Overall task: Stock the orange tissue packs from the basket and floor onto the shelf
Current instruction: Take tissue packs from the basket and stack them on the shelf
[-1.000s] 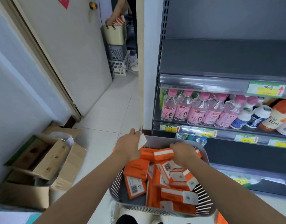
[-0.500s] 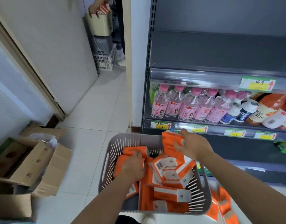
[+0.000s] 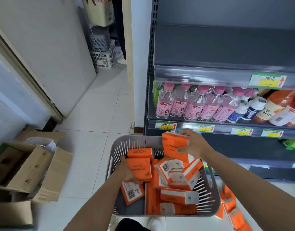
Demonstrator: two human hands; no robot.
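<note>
A dark grey store shelf unit (image 3: 226, 47) fills the view from twelve to three o'clock. Its top shelf (image 3: 226, 70) is bare. The shelf below holds a row of pink-capped water bottles (image 3: 193, 104), with other drinks just beside them toward three o'clock.

At nine o'clock, open cardboard boxes (image 3: 31, 167) sit on the white tiled floor (image 3: 96, 114).

At six o'clock stands a grey slatted plastic basket (image 3: 115, 157), heaped with orange tissue packs (image 3: 176, 185) lying at all angles. More orange packs on the floor (image 3: 230, 207) lie just outside the basket at five o'clock.

The right hand (image 3: 196, 145) holds one pack (image 3: 174, 145) tilted above the basket's far rim, thumb on its front face and fingers curled over the top. The left hand (image 3: 125, 170) is down inside the basket, fingers wrapped around the edge of another pack (image 3: 141, 169); whether it has lifted off the pile cannot be told.

The step in hand appears to be gathering packs, one per hand. The next move likely calls for raising both toward the bare top shelf at one o'clock and setting them down squarely.
</note>
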